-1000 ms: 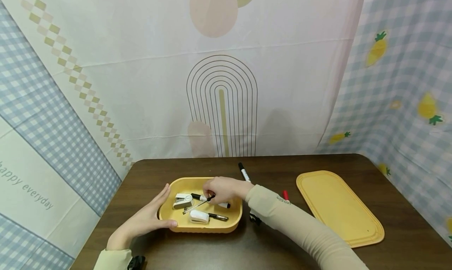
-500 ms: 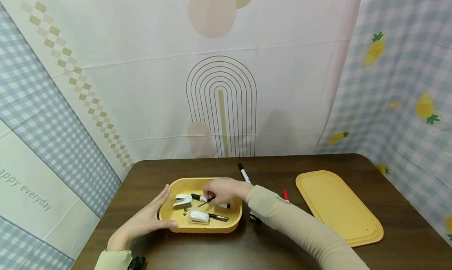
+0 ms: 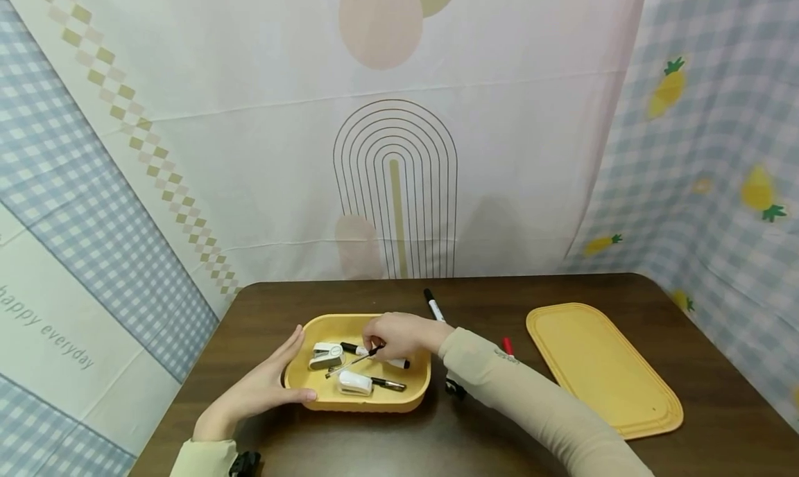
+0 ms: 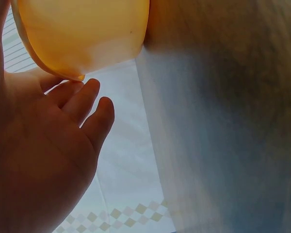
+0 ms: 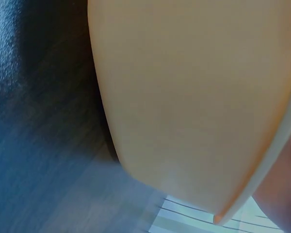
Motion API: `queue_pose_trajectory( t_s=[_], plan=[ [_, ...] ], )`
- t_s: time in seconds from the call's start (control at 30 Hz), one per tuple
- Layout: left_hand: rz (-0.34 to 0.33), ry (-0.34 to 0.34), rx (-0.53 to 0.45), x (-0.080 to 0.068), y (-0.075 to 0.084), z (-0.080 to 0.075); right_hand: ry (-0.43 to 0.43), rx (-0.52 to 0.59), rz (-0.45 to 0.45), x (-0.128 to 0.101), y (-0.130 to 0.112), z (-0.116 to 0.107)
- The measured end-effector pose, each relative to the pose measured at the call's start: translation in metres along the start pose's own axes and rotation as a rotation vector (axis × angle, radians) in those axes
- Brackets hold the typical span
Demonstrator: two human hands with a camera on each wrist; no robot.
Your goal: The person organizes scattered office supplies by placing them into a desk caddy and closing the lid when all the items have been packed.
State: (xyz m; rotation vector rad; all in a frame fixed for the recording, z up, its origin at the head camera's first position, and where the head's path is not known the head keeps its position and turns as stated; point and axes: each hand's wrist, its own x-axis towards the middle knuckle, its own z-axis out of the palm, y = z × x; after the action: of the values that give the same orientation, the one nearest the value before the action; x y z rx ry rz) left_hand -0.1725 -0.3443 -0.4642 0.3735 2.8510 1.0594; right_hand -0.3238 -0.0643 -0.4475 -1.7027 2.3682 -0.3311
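In the head view a yellow plastic box stands on the table, its top uncovered. My left hand holds its left end, thumb at the front rim and fingers spread along the far left side. In the left wrist view, fingertips lie at the rim. Reaching in from the right, my right hand pinches a thin clear pen by its dark end, over the box. Inside lie a white stapler, a smaller rounded white object, a black pen and a black-capped white marker, partly hidden by the hand.
A yellow lid lies flat on the table's right side. Behind the right forearm are a black-capped marker and a red-capped one, both partly covered. The brown table meets a patterned curtain at its back.
The head view shifts slightly. Both hands keep their places at the box, and the pen stays in the right hand at nearly the same angle.
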Motion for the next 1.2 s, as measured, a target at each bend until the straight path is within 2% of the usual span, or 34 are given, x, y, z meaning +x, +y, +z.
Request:
queue_pose_trajectory(
  t_s=[0.63, 1.2],
  plan=[
    [0.016, -0.001, -0.006, 0.0, 0.0, -0.001, 0.022, -0.014, 0.006, -0.008, 0.0, -0.016],
    [0.014, 0.0, 0.018, 0.0, 0.001, 0.0, 0.051, -0.022, 0.046, -0.026, 0.003, -0.041]
  ],
)
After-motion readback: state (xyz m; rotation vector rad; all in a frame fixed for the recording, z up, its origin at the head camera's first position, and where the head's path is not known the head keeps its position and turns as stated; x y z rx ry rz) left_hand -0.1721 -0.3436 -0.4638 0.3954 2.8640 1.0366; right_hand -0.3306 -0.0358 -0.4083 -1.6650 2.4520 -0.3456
